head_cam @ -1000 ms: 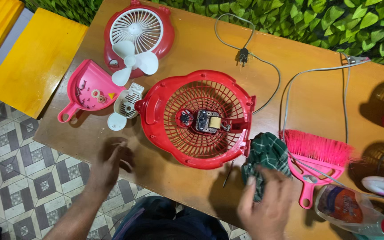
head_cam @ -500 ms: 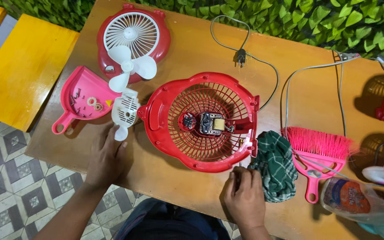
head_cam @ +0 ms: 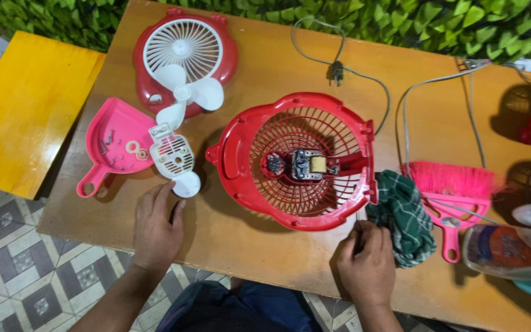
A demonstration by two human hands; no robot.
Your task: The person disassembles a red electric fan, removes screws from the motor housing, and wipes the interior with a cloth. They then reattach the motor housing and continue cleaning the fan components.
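Right hand grip: the right hand [head_cam: 367,264] rests on the counter [head_cam: 265,246] with fingers curled together, pinching a thin dark tool; what the tool is cannot be told.
Left hand grip: the left hand [head_cam: 156,226] lies flat, palm down, fingers spread, holding nothing.
Fan housing: the red grille shell [head_cam: 296,161] sits at 11 o'clock from the right hand, its rim just beyond the fingertips, with the motor [head_cam: 305,166] bare in its middle.
Cloth: a green checked cloth [head_cam: 404,218] lies bunched at 2 o'clock of the right hand, touching it and the shell's rim.
White cover: a small white vented cover [head_cam: 173,157] lies at 12 o'clock of the left hand, just past the fingertips.
Pink dustpan: the pink dustpan [head_cam: 110,144] at 10 o'clock of the left hand holds screws and washers.
Front grille: the red-and-white front grille [head_cam: 182,52] lies farther off at 12 o'clock, the white blade [head_cam: 182,95] overlapping its near edge.
Brush: a pink brush [head_cam: 453,190] lies at 2 o'clock beyond the cloth.
Bottle: a plastic bottle [head_cam: 505,249] lies at 3 o'clock.
Cords: a plug and grey cord [head_cam: 337,71] loop behind the shell.
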